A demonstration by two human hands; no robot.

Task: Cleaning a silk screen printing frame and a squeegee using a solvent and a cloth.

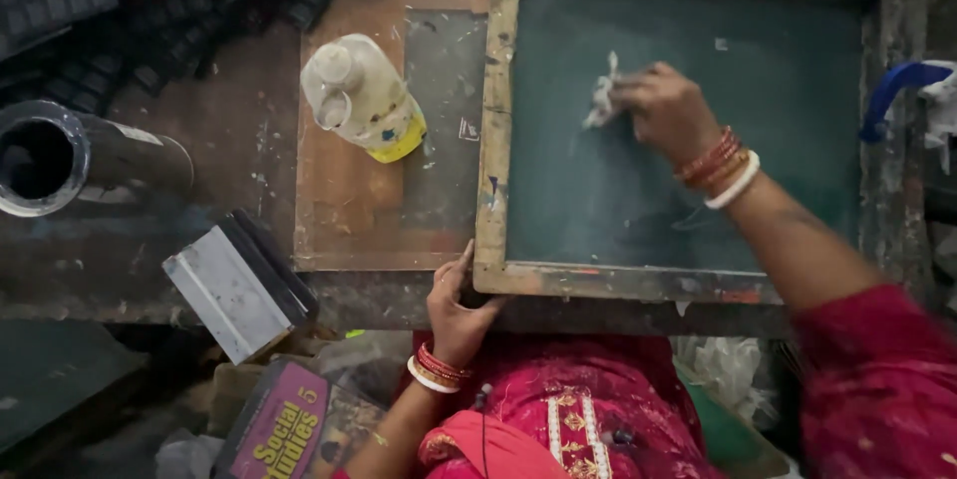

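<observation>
Meanwhile right hand (666, 110) presses rag (601, 100) on framed screen (495, 120) (grimy bench (239, 130)); left hand (457, 315) grips frame.

Head camera looks steeply down, close over the workbench (199, 240).

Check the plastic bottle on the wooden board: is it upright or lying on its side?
Lying on its side. The plastic bottle rests lengthwise on the wooden board, cap end toward the upper left, yellow base toward the lower right.
</observation>
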